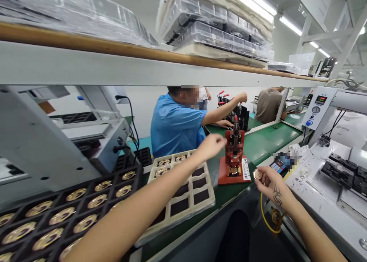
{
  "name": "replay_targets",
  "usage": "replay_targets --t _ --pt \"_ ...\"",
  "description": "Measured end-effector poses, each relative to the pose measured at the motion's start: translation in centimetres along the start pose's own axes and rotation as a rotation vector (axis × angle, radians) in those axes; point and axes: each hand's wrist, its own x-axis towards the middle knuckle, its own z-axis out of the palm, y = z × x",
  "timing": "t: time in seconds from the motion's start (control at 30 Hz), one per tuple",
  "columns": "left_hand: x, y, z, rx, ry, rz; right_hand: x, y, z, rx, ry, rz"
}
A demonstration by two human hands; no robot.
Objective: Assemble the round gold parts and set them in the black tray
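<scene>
My right hand [271, 183] pinches a small round gold-coloured watch case [257, 174] by its edge, off the right side of the red hand press [234, 151]. My left hand [212, 145] is raised close to the left side of the press column, its fingers curled together; whether anything is between them is hidden. A gold-rimmed piece [233, 171] sits at the base of the press, under its ram. Below my left forearm lies a cream tray [210, 195] with a few gold pieces in its far pockets.
A black compartment tray [94, 181] of gold rings lies at left. A shelf [143, 65] with stacked plastic trays crosses overhead. Opposite sits a person in blue [177, 120]. At right are a phone [281, 164] and a machine with a control box [319, 105].
</scene>
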Motion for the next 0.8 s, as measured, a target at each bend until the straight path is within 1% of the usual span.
replay_targets --t 0.07,0.1,0.13,0.17,0.23,0.3,0.37,0.43,0.5,0.57,0.67,0.8 --pt "-2.6 -2.7 2.3 0.047 -0.246 -0.066 1.3 1.0 1.7 0.004 -0.03 0.0" --pt "-3.6 -3.8 3.7 0.067 -0.335 -0.095 2.1 1.5 2.5 0.005 -0.046 0.0" --pt "-4.2 -4.6 5.1 0.087 -0.396 -0.123 2.9 2.0 3.4 0.004 -0.059 0.0" --pt "-4.5 -5.3 6.4 0.104 -0.433 -0.139 3.7 2.6 4.2 0.002 -0.07 0.002" --pt "-4.4 -6.1 8.6 0.122 -0.465 -0.144 4.9 3.8 5.5 -0.003 -0.09 0.014" --pt "-3.9 -6.6 10.0 0.124 -0.466 -0.126 5.3 5.0 6.5 -0.006 -0.106 0.035" --pt "-3.6 -7.0 10.8 0.121 -0.457 -0.111 5.0 6.1 7.3 -0.004 -0.124 0.059" --pt "-3.6 -7.3 11.0 0.119 -0.443 -0.103 4.5 7.0 7.9 0.0 -0.146 0.08" --pt "-4.0 -7.7 10.5 0.118 -0.426 -0.104 4.3 7.6 8.6 0.004 -0.178 0.088" --pt "-4.6 -7.9 9.1 0.117 -0.404 -0.112 4.6 7.8 9.3 0.007 -0.225 0.077" --pt "-5.7 -8.0 5.4 0.111 -0.336 -0.122 5.9 7.4 10.1 0.014 -0.305 0.029" --pt "-7.3 -7.3 0.0 0.093 -0.195 -0.111 7.8 6.0 10.9 0.038 -0.377 -0.019"
